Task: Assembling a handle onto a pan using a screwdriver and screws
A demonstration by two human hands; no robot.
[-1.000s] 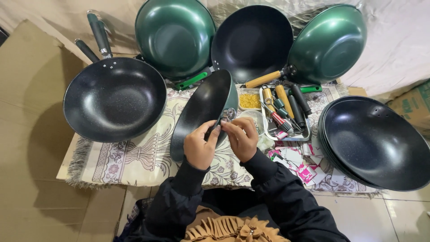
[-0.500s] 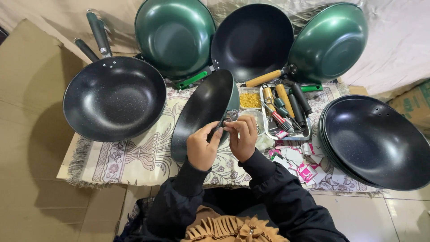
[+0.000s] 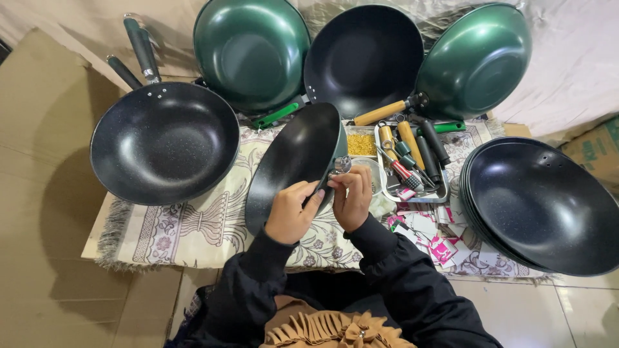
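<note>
Your left hand [image 3: 291, 212] grips the rim of a black wok [image 3: 293, 161], tilted on edge over the patterned cloth [image 3: 187, 225]. Your right hand [image 3: 351, 200] pinches a small metal fitting [image 3: 340, 165] against that rim, fingers closed on it. Tray of handles [image 3: 412, 161] just right; stack of dark woks [image 3: 548, 206] further right

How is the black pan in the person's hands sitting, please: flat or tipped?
Tipped: the black pan stands on edge, its inside facing left, steadied by the left hand and right hand.
</note>
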